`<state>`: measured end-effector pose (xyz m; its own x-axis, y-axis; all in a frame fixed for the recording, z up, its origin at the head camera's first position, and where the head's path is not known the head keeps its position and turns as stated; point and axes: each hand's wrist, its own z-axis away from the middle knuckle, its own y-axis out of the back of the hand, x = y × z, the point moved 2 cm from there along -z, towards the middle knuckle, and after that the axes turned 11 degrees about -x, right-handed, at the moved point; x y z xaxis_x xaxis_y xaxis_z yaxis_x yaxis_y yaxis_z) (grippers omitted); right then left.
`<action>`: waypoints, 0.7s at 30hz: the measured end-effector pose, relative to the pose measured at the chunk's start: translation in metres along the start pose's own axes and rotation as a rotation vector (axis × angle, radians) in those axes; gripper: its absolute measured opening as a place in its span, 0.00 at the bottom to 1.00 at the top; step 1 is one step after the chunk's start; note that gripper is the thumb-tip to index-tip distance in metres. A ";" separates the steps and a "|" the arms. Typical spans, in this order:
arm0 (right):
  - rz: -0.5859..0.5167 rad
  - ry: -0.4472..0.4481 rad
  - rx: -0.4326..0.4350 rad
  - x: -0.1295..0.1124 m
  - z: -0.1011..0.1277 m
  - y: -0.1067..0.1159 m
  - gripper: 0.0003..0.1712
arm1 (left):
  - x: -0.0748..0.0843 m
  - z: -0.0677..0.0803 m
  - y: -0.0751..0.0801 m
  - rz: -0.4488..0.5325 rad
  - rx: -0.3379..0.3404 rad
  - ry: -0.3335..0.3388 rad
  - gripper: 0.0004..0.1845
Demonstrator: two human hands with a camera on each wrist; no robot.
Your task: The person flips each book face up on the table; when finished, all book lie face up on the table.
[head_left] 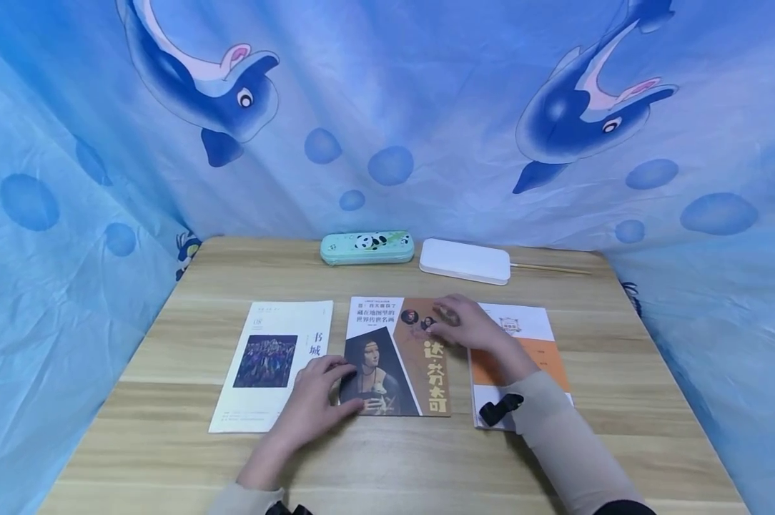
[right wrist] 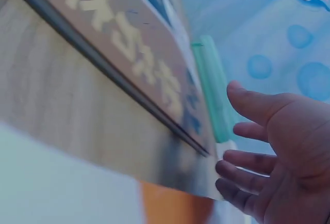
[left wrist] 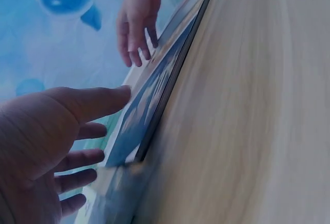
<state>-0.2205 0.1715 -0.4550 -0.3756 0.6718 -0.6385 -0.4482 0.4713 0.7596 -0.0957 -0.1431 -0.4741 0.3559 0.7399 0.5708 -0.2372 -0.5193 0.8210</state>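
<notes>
A brown-and-white book (head_left: 420, 379) with a portrait of a woman on its cover lies flat on the table between the two hands. My left hand (head_left: 313, 400) is at the book's lower left edge, thumb and fingers spread apart. At its upper right corner is my right hand (head_left: 474, 325), fingers loosely bent over the cover's edge. In the left wrist view the left fingers (left wrist: 82, 159) are spread beside the book (left wrist: 154, 95), holding nothing. The right wrist view shows the right hand (right wrist: 289, 146) with fingers parted near the book's corner (right wrist: 154, 74).
Left of the book lies a white magazine (head_left: 268, 411), partly overlapped by the left hand. To the right, an orange-and-white book (head_left: 545, 357) sits under the right forearm. Along the back are a green panda pencil case (head_left: 368, 249), a white case (head_left: 465, 261) and a thin stick (head_left: 551, 269).
</notes>
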 end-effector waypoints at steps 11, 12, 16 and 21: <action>-0.012 -0.078 -0.019 0.020 0.036 0.018 0.34 | 0.031 -0.023 -0.017 0.024 -0.082 -0.173 0.32; -0.009 -0.077 -0.016 0.023 0.038 0.020 0.34 | 0.034 -0.025 -0.018 0.027 -0.093 -0.177 0.32; -0.011 -0.113 -0.034 0.032 0.051 0.029 0.30 | 0.047 -0.031 -0.023 0.038 -0.157 -0.172 0.33; -0.025 -0.199 -0.060 0.048 0.069 0.037 0.25 | 0.056 -0.034 -0.031 0.030 -0.209 -0.175 0.34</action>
<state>-0.1994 0.2609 -0.4488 -0.1991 0.7626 -0.6154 -0.5055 0.4581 0.7312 -0.0991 -0.0715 -0.4674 0.4927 0.6309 0.5993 -0.4248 -0.4267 0.7984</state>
